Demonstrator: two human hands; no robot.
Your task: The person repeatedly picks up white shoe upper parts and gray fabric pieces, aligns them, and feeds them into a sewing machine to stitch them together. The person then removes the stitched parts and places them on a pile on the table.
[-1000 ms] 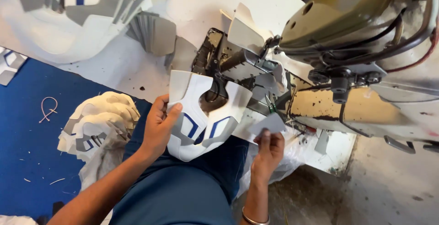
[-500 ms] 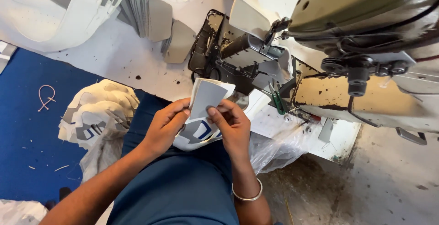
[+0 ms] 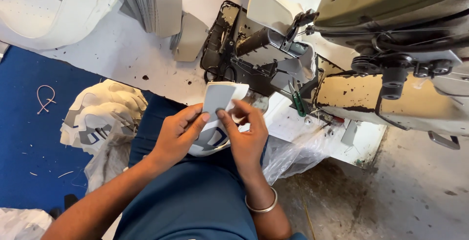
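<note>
Both my hands hold a white shoe upper piece with blue outline shapes, over my lap in front of the sewing machine. My left hand grips its left side, thumb on a small grey-white flat piece laid on top. From the right, my right hand pinches that same flat piece with fingertips. A metal bangle sits on the right wrist. The lower part of the upper is hidden under my hands.
An olive-coloured industrial sewing machine stands at the upper right, its post bed just beyond my hands. A stack of grey cut pieces lies on the white table. A pile of finished uppers sits left; green snips and clear plastic right.
A second ago only the left hand held the upper spread open; the right hand came up with a flat grey piece, and now both hands press it onto the upper.
</note>
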